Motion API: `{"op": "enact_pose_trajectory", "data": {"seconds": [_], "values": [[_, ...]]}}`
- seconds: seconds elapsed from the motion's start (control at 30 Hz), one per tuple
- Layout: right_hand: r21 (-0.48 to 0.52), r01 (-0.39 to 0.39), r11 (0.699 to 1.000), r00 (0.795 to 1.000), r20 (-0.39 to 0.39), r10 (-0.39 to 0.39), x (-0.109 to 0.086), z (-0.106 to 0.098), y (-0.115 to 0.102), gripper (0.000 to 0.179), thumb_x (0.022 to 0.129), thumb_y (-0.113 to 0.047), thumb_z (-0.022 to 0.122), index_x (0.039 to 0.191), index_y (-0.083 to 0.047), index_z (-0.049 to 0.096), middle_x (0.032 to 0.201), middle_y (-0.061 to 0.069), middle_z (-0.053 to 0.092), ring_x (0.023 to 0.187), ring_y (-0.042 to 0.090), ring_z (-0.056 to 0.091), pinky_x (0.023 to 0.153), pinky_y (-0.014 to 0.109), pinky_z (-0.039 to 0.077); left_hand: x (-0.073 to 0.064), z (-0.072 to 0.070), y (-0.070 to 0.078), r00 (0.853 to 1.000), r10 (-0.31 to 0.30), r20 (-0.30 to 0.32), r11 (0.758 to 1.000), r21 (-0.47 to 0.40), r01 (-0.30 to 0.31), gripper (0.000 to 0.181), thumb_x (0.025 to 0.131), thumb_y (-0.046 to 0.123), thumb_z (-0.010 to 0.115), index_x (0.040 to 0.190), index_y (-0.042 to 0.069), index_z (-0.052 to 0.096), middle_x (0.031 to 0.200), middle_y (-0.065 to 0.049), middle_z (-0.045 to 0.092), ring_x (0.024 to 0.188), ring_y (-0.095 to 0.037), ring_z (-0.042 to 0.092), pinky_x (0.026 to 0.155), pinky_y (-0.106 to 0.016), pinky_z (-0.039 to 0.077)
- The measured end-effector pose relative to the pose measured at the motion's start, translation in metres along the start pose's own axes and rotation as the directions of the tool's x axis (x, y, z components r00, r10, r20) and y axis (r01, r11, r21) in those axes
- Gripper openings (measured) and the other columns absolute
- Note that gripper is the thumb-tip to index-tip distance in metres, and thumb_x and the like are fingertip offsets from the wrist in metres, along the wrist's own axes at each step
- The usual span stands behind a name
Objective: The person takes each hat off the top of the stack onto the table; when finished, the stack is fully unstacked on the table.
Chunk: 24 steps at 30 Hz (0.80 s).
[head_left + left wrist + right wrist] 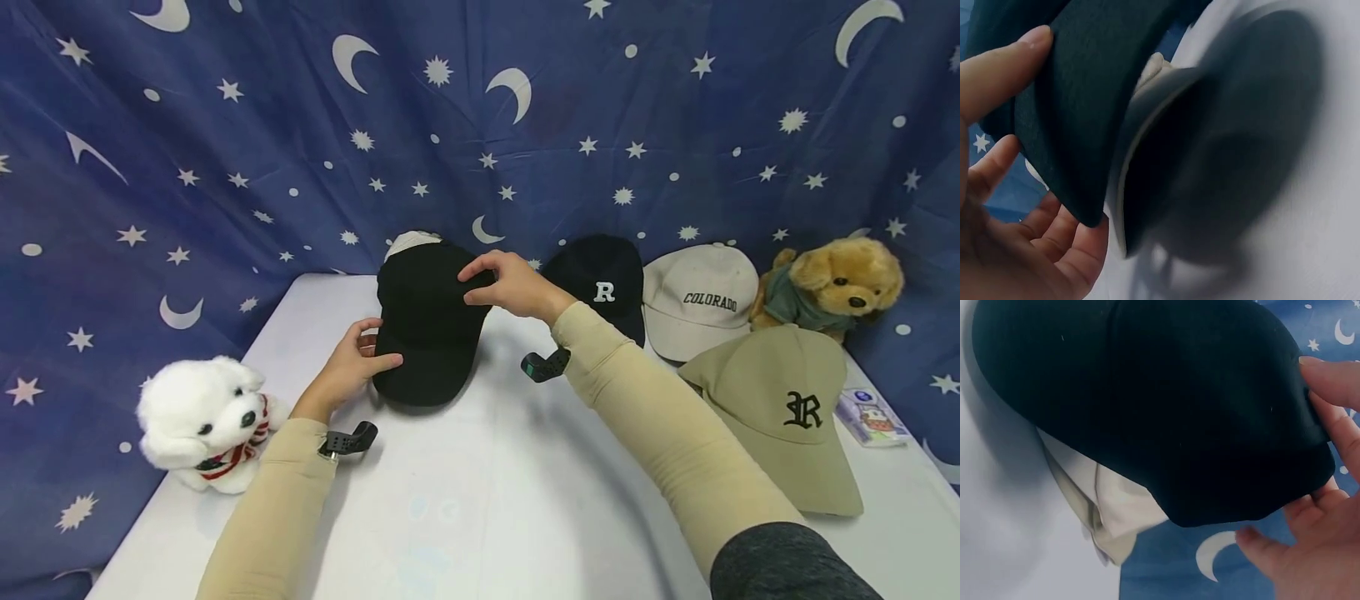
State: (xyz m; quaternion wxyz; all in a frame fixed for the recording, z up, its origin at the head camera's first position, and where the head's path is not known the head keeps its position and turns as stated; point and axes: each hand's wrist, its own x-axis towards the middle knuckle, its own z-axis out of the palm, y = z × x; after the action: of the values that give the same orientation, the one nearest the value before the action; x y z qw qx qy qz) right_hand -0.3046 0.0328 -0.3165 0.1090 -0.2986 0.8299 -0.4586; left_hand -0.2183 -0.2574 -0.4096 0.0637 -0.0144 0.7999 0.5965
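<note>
A plain black baseball cap (429, 321) is held between both hands near the back of the white table, its brim toward me. The left hand (347, 367) pinches the brim's left side, thumb on top and fingers underneath in the left wrist view. At the crown's upper right, the right hand (517, 287) grips the cap; the right wrist view shows its thumb on the near face and fingers round the edge. Behind and below the black cap, a cream cap (411, 241) is mostly hidden. A pale-edged brim (1121, 215) shows under the black one.
To the right stand a black cap with a white R (600, 271), a cream COLORADO cap (701, 287), a khaki cap (787, 400), a brown plush dog (855, 279) and a small purple pack (870, 417). A white plush dog (198, 417) sits left. Starry cloth (435, 108) hangs behind.
</note>
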Motion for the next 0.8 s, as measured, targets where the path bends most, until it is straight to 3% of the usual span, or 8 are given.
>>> {"op": "enact_pose_trajectory", "data": {"seconds": [0.23, 0.5, 0.8], "values": [[-0.025, 0.033, 0.999, 0.999, -0.026, -0.034, -0.015, -0.01, 0.004, 0.028, 0.086, -0.015, 0.076, 0.113, -0.007, 0.072, 0.123, 0.008, 0.058, 0.119, 0.023, 0.048, 0.095, 0.038, 0.045, -0.005, 0.009, 0.003, 0.999, 0.024, 0.032, 1.0, 0.016, -0.025, 0.08, 0.088, 0.012, 0.077, 0.151, 0.005, 0.028, 0.144, -0.026, 0.037, 0.125, -0.038, 0.046, 0.102, -0.045, 0.042], [-0.024, 0.032, 0.999, 0.998, -0.049, -0.034, -0.039, -0.023, 0.009, 0.025, 0.085, -0.013, 0.079, 0.108, -0.007, 0.072, 0.118, 0.008, 0.06, 0.123, 0.023, 0.049, 0.104, 0.042, 0.04, -0.015, 0.028, 0.003, 0.99, 0.079, 0.121, 0.997, -0.037, -0.075, 0.075, 0.089, 0.006, 0.074, 0.151, 0.003, 0.03, 0.136, -0.026, 0.046, 0.113, -0.028, 0.056, 0.087, -0.026, 0.049], [0.067, 0.086, 0.994, 0.996, -0.021, -0.085, -0.071, -0.036, 0.026, 0.038, 0.085, -0.001, 0.076, 0.12, 0.001, 0.063, 0.117, 0.015, 0.06, 0.102, 0.025, 0.06, 0.088, 0.035, 0.05, -0.022, 0.058, -0.002, 0.973, 0.048, 0.225, 0.997, -0.074, -0.032, 0.075, 0.088, 0.005, 0.074, 0.15, 0.001, 0.032, 0.142, -0.026, 0.042, 0.116, -0.03, 0.057, 0.085, -0.029, 0.051]]}}
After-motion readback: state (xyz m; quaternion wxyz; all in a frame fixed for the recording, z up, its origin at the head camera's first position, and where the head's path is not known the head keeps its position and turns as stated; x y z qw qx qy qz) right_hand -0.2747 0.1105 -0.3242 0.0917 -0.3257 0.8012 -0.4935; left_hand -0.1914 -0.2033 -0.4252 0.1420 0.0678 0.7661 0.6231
